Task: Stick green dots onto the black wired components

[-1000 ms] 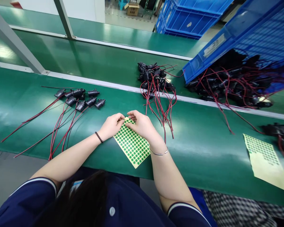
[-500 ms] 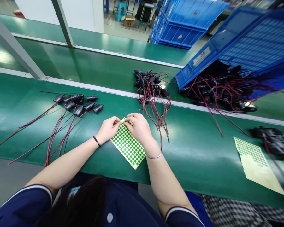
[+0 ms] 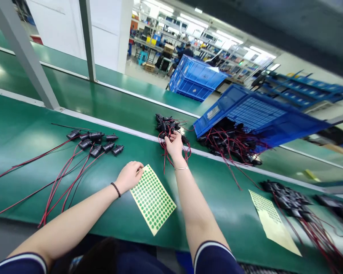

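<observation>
The left hand (image 3: 130, 176) touches the green-dot sticker sheet (image 3: 154, 199), whether pinching it cannot be told; the right hand (image 3: 174, 145), thumb and fingers apart, is at the piled red-wired black housings (image 3: 162, 123).

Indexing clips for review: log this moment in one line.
left hand: at edge of green-dotted sheet | right hand: at pile of black wired parts, grip unclear | sheet: on green bench

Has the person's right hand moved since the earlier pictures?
Yes. Judged against the white rail, the right hand has gone forward, from the dotted sheet on the near side to the black parts piled at the rail.
</observation>
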